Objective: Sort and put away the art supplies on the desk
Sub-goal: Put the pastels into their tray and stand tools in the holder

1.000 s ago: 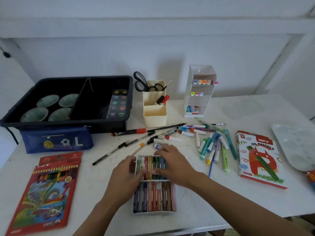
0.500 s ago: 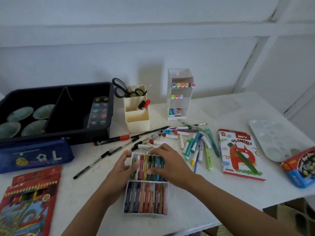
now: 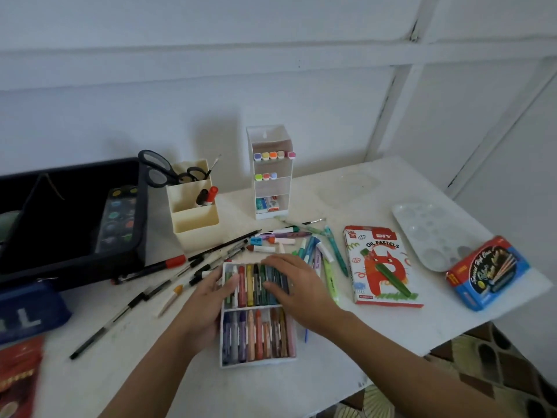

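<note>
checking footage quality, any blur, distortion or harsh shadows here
Head view: soft, dim light, faint shadows on the wall behind the cream holder and marker rack; wide-angle lens bows the wall beams; red pencil box at the left edge is smeared; pastel tray looks sharp.

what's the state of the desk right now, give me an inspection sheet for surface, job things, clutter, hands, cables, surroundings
surface: white desk, faint stains, crowded with supplies.
job's things: open pastel tray at the front, both rows filled; oil pastels box flat to its right; loose pens and markers scattered behind the tray; cream holder, marker rack and black bin along the back.
clutter: palette and blue box at the right.
hands: left hand against the tray's left edge, thumb on the pastels, grip unclear; right hand flat over the upper row.
cables: nothing seen.
surroundings: white panelled wall; patterned covering below the desk's right edge.
</note>
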